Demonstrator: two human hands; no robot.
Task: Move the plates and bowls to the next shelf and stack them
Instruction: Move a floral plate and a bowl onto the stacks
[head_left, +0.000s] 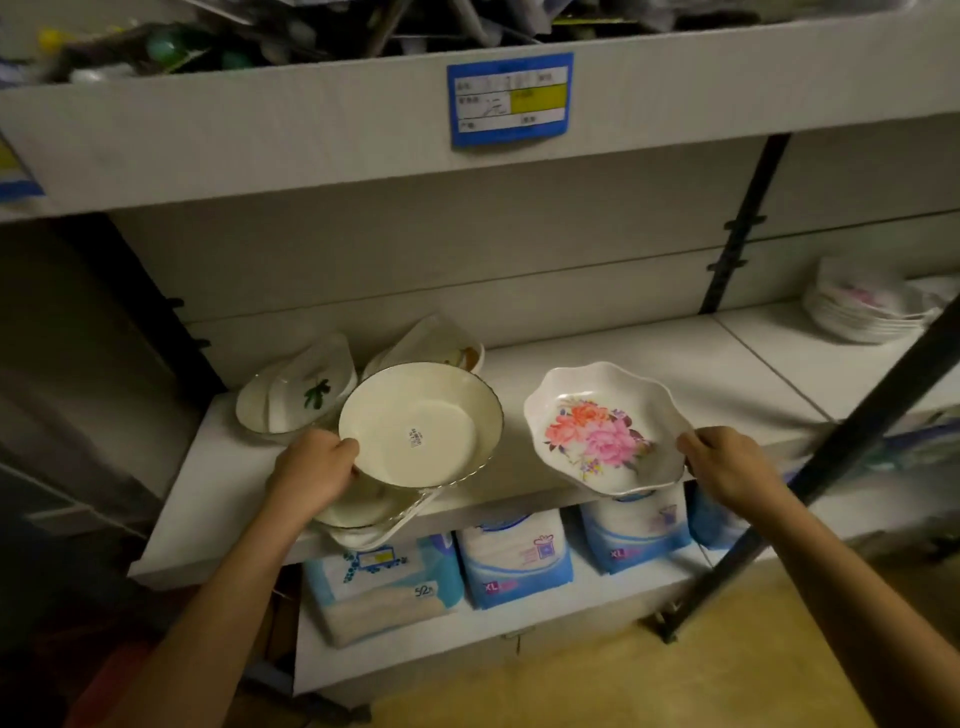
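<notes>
My left hand (310, 470) grips the near-left rim of a cream plate (431, 415) with a dark edge and a small sticker, tilted above other white dishes (358, 512) at the shelf's front. My right hand (727, 465) pinches the right rim of a white scalloped plate with pink and orange flowers (597, 431), held tilted over the middle shelf (649, 364). Behind the cream plate stand bowls, one with a green leaf print (306, 389), and more dishes (441, 345). A stack of flowered scalloped plates (862, 306) sits on the neighbouring shelf at the right.
A black upright post (743, 223) divides the two shelf bays, and a slanted black bar (831, 467) crosses at the right. The top shelf (311, 119) carries a blue label and clutter. Blue and white packs (514, 561) fill the lower shelf.
</notes>
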